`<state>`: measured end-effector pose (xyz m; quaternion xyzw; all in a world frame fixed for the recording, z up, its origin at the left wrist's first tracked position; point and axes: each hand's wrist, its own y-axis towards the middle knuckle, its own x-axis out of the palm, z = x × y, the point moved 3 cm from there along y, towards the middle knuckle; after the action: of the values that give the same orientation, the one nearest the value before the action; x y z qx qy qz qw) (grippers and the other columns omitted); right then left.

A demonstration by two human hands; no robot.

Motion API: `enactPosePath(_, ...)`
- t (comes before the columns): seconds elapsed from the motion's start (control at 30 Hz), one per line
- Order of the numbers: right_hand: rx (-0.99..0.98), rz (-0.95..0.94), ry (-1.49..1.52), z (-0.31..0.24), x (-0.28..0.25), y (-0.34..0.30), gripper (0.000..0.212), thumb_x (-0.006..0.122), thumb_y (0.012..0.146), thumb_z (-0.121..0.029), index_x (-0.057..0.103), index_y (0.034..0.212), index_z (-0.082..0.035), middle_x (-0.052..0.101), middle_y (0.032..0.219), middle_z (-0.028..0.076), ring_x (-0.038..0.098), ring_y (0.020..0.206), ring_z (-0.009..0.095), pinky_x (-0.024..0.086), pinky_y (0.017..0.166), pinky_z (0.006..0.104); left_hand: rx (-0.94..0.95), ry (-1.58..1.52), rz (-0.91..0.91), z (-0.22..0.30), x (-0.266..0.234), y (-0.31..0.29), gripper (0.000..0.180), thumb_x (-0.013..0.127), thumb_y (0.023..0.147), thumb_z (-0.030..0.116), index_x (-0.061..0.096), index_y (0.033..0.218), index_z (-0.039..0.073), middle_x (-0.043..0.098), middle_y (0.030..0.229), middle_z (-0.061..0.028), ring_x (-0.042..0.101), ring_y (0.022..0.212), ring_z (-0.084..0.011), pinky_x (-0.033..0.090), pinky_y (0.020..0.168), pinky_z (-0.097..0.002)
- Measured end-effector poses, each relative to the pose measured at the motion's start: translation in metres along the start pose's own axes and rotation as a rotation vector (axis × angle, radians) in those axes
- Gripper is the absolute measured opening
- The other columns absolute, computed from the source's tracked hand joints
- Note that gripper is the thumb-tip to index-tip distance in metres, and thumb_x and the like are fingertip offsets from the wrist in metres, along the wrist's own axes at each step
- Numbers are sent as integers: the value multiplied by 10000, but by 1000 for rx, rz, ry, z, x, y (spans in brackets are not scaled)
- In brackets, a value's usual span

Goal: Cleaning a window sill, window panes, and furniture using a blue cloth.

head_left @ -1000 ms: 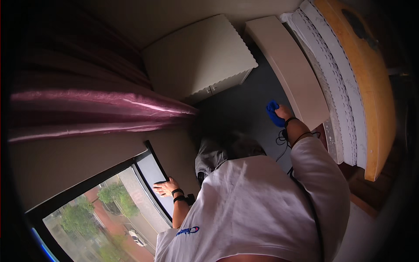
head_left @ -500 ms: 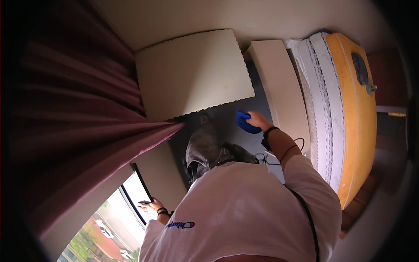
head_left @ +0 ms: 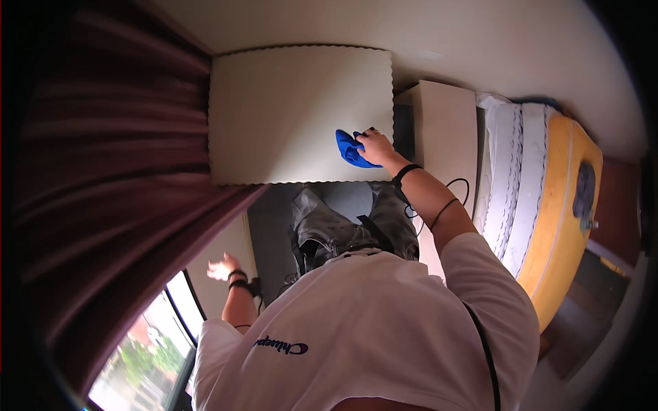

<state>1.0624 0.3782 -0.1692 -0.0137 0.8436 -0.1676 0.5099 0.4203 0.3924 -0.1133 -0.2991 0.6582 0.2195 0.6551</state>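
Soft cloth rag [head_left: 351,152], smooth matt cabinet top [head_left: 288,109]

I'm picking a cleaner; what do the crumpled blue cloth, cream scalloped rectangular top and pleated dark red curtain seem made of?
Crumpled blue cloth: soft matte fabric, judging by its folds; fibre unclear.
Cream scalloped rectangular top: smooth, matte, perhaps a plastic cover, given its even face and wavy rim.
Pleated dark red curtain: probably woven fabric, dull, hanging in folds.

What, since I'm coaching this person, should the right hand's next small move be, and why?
Probably spread the blue cloth flatter against the pale scalloped-edged top: the right hand holds it bunched over that surface, near its right edge, though contact is unclear.
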Motion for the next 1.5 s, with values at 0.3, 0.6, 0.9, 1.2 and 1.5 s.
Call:
enactPosePath(0.3,-787,-483,-179,54,64,1,478,638,885,-189,605,1361,-200,446,1507,81,377,1433,266,331,1162,413,359,-423,-65,193,92,-277,716,763,749,79,412,1367,-11,276,1494,-321,306,1379,-478,301,1147,-512)
enactPosePath(0.6,-729,73,-203,142,58,157,585,598,788,-49,597,1364,-150,486,1484,160,437,1392,353,367,1149,470,-104,-535,-389,255,228,-381,852,640,932,356,211,1498,-114,336,1502,-342,344,1390,-473,293,1167,-500)
enactPosePath(0.9,-834,338,-313,92,-12,282,638,609,738,-159,583,1375,-142,519,1420,195,521,1265,418,429,1071,505,-270,-1015,-99,238,215,-368,634,521,1012,257,255,1464,-100,474,1350,-341,501,1226,-473,391,1063,-472)
enactPosePath(1.2,-1103,386,-261,-99,-18,258,571,627,791,-148,592,1362,-144,557,1402,149,540,1269,375,434,1071,504,-222,-919,11,160,117,-384,580,505,1023,273,305,1447,-69,512,1332,-308,552,1181,-461,455,980,-479)
enactPosePath(1.5,-1146,462,-324,-185,1,223,482,603,857,-213,595,1322,-89,582,1351,196,569,1205,391,453,1027,502,15,-925,160,125,99,-360,532,504,1034,314,392,1368,-84,535,1297,-310,564,1155,-460,468,964,-464)
